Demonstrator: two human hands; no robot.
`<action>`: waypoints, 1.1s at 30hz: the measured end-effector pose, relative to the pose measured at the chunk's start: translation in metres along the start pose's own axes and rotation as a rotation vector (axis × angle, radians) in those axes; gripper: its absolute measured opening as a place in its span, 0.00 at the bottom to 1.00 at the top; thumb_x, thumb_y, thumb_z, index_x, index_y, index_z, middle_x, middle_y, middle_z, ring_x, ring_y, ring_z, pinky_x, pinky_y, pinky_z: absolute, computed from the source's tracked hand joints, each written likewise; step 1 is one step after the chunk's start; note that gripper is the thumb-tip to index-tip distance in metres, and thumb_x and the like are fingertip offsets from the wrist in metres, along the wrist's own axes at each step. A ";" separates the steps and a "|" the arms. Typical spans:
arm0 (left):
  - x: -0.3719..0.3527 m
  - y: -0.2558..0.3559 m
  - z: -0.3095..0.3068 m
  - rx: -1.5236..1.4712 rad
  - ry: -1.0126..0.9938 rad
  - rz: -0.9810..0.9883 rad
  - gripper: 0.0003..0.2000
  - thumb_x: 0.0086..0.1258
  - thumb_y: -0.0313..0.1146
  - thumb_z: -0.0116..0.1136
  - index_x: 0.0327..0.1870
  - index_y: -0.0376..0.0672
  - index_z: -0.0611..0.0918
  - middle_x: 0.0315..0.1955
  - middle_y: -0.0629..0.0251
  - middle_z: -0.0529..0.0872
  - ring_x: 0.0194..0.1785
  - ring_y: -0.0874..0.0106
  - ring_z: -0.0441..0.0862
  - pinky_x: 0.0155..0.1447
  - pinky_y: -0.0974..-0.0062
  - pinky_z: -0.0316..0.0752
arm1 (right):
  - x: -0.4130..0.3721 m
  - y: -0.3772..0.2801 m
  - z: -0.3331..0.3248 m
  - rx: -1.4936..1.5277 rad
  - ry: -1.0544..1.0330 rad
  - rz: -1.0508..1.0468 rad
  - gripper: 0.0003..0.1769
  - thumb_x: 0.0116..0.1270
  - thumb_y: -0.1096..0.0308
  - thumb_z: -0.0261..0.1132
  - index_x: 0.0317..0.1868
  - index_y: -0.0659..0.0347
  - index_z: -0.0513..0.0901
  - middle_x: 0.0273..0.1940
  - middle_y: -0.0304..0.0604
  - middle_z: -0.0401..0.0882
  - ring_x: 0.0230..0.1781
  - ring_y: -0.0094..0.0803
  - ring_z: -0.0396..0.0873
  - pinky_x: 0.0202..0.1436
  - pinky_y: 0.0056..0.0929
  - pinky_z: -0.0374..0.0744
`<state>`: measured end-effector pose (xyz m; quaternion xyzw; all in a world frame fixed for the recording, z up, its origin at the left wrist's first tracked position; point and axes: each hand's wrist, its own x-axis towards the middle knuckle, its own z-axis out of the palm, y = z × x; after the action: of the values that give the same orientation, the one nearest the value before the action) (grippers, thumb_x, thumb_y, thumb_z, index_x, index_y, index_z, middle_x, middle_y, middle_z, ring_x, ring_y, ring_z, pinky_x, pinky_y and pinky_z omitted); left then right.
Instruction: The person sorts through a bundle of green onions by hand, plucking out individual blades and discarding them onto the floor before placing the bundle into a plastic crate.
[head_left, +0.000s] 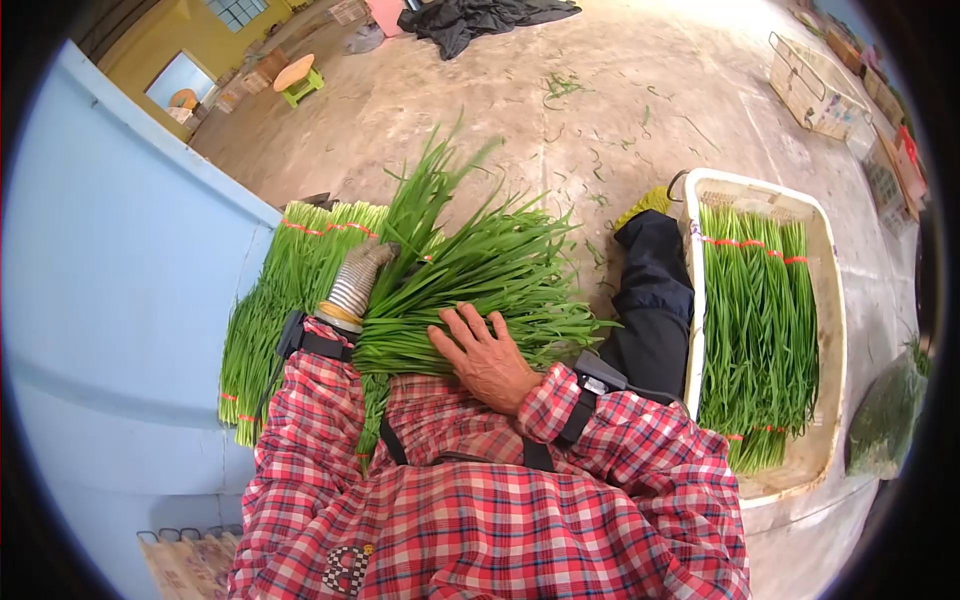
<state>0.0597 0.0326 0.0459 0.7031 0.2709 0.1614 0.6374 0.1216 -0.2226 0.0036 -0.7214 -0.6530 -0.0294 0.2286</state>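
Note:
A loose heap of green garlic chives [480,270] lies across my lap, its leaf tips fanned to the right. My left hand [368,262], in a dirty striped glove, is closed at the left side of the heap, around a bunch of chives whose leaves point up and away; its fingertips are partly hidden. Bare, with fingers spread, my right hand [486,358] rests flat on the near side of the leaves. Beside my left arm are stacked chive bundles [290,290] tied with red bands.
At my right stands a white plastic crate [835,330] holding tied chive bundles [755,330]. A blue panel [110,260] rises close on my left. Leaf scraps [565,88] litter the concrete floor. Farther off are a small stool [298,80], black cloth [480,20] and another crate [815,85].

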 end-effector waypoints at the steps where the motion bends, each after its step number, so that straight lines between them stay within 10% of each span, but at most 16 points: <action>1: -0.001 -0.001 0.001 0.077 0.046 0.052 0.16 0.64 0.34 0.62 0.49 0.35 0.83 0.41 0.61 0.86 0.45 0.71 0.81 0.52 0.74 0.75 | 0.001 0.000 0.000 -0.002 0.003 -0.007 0.33 0.63 0.68 0.60 0.70 0.56 0.64 0.69 0.52 0.60 0.70 0.51 0.58 0.64 0.56 0.64; 8: 0.008 -0.018 -0.012 0.530 0.023 0.340 0.16 0.67 0.37 0.59 0.48 0.33 0.84 0.43 0.60 0.86 0.45 0.72 0.80 0.54 0.74 0.73 | 0.000 0.001 0.003 -0.032 -0.024 -0.001 0.34 0.63 0.67 0.61 0.70 0.55 0.64 0.69 0.51 0.59 0.71 0.50 0.57 0.64 0.56 0.64; 19: -0.050 0.055 0.015 0.568 0.085 0.215 0.21 0.70 0.30 0.51 0.63 0.33 0.72 0.60 0.49 0.77 0.63 0.61 0.74 0.65 0.71 0.67 | -0.001 0.030 0.013 0.155 -0.087 0.110 0.53 0.49 0.55 0.77 0.74 0.44 0.57 0.72 0.51 0.54 0.74 0.52 0.54 0.61 0.61 0.69; 22: -0.143 0.104 0.011 0.471 -0.254 0.261 0.11 0.71 0.30 0.48 0.43 0.32 0.80 0.40 0.54 0.85 0.45 0.62 0.83 0.51 0.67 0.78 | -0.007 0.048 0.026 0.285 -0.055 0.150 0.50 0.52 0.60 0.75 0.74 0.45 0.57 0.70 0.52 0.58 0.69 0.53 0.61 0.59 0.54 0.74; 24: -0.169 0.070 -0.033 0.198 -0.740 0.036 0.15 0.62 0.35 0.53 0.37 0.30 0.82 0.29 0.50 0.86 0.31 0.60 0.86 0.41 0.67 0.81 | -0.008 0.058 0.031 0.337 -0.038 0.192 0.50 0.53 0.61 0.74 0.74 0.46 0.57 0.68 0.53 0.60 0.66 0.53 0.65 0.59 0.51 0.74; 26: -0.183 0.046 -0.039 0.318 -0.789 -0.213 0.14 0.62 0.33 0.52 0.40 0.30 0.82 0.35 0.50 0.87 0.37 0.63 0.87 0.45 0.70 0.80 | -0.010 0.066 0.034 0.406 -0.020 0.198 0.49 0.53 0.62 0.73 0.73 0.47 0.57 0.67 0.53 0.63 0.63 0.53 0.68 0.59 0.48 0.75; 30: -0.162 -0.071 -0.048 0.685 -0.014 -0.038 0.19 0.64 0.29 0.56 0.57 0.36 0.78 0.47 0.51 0.85 0.51 0.59 0.83 0.55 0.70 0.76 | -0.015 0.072 0.037 0.501 0.092 0.213 0.46 0.55 0.64 0.71 0.73 0.50 0.58 0.63 0.54 0.70 0.59 0.54 0.73 0.59 0.47 0.75; 33: -0.104 -0.171 -0.121 1.195 -0.198 0.009 0.22 0.67 0.31 0.58 0.63 0.38 0.74 0.56 0.51 0.81 0.60 0.58 0.77 0.63 0.67 0.72 | -0.014 0.073 0.022 0.584 0.129 0.158 0.44 0.56 0.64 0.70 0.72 0.51 0.60 0.60 0.55 0.73 0.58 0.52 0.74 0.59 0.46 0.75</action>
<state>-0.1228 0.0760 -0.0936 0.9522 0.2510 -0.0824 0.1537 0.1834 -0.2305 -0.0422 -0.6704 -0.5597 0.1318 0.4690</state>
